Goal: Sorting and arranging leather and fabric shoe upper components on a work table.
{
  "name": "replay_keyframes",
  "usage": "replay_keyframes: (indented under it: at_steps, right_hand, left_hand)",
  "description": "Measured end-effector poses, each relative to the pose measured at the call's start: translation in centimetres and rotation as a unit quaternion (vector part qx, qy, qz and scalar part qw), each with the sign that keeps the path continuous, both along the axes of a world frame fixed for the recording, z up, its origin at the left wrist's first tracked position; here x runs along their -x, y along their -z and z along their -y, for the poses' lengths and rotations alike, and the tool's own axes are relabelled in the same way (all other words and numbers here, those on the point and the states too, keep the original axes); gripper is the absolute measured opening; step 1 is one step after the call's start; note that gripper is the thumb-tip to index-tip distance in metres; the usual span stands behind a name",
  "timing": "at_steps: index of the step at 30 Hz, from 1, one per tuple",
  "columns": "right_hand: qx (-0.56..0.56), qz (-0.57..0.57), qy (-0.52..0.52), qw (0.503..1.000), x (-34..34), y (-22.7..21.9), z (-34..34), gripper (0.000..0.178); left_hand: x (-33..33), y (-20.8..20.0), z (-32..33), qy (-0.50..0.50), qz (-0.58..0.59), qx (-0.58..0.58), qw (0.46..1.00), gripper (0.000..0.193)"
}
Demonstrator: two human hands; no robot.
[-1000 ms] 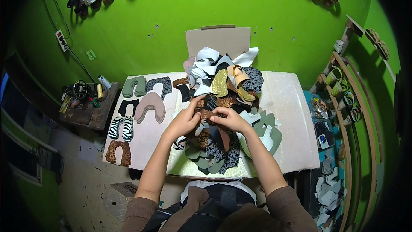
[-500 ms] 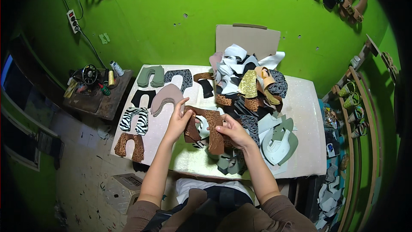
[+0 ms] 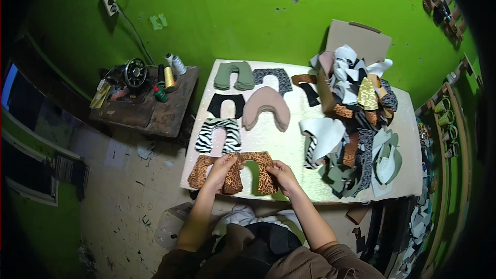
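Between my two hands, over the front edge of the table, is a leopard-print U-shaped material piece (image 3: 264, 161), its arms pointing toward me. My left hand (image 3: 221, 172) pinches its left arm, and my right hand (image 3: 284, 176) grips its right arm. Partly under my left hand, another leopard-print piece (image 3: 198, 169) lies on the table. Just behind are zebra-print U-shaped pieces (image 3: 232, 128). Farther back lie a black piece (image 3: 217, 104), a stack of pinkish-beige pieces (image 3: 264, 98), a green stack (image 3: 226, 70) and a grey patterned piece (image 3: 281, 77).
A cardboard box (image 3: 361, 41) overflowing with mixed scraps stands at the table's back right, with loose scraps (image 3: 323, 133) and white-and-green cut pieces (image 3: 386, 161) before it. At left, a sewing machine (image 3: 135, 75) sits on a small wooden table (image 3: 175, 108). A wooden rack (image 3: 452, 150) holds sandals at right.
My hands and the leopard-print piece have moved left, from beside the scrap pile to the leopard-print piece at the table's front left. The view has swung left too.
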State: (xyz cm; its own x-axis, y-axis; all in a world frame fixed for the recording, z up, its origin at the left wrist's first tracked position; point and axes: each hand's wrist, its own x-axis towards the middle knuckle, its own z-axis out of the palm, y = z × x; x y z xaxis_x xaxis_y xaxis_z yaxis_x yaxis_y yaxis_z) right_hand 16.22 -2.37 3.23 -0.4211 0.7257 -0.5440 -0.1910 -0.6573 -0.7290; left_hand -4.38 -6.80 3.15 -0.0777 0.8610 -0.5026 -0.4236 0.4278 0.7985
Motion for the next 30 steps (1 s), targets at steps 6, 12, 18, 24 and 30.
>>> replay_keyframes:
  at_steps: [6,12,18,24,30]
  right_hand:
    - [-0.023,0.097,-0.056,0.993,6.7,5.5,4.3,0.013]
    - [-0.064,0.182,-0.105,0.976,10.0,5.9,5.6,0.010]
    - [-0.172,0.228,-0.067,0.956,10.6,8.1,4.5,0.013]
    - [-0.403,0.541,-0.115,0.729,12.1,4.6,5.1,0.030]
    - [-0.654,0.445,-0.148,0.594,14.9,3.3,3.6,0.060]
  left_hand:
    - [7.8,3.0,5.0,-0.003,-0.210,-0.008,0.978,0.026]
    - [11.8,6.0,6.2,-0.020,-0.308,-0.035,0.950,0.026]
    - [12.3,6.8,4.0,0.022,-0.398,-0.044,0.916,0.026]
    - [11.1,4.1,3.7,0.003,-0.658,-0.114,0.744,0.032]
    - [9.9,3.5,3.6,0.144,-0.713,-0.279,0.627,0.044]
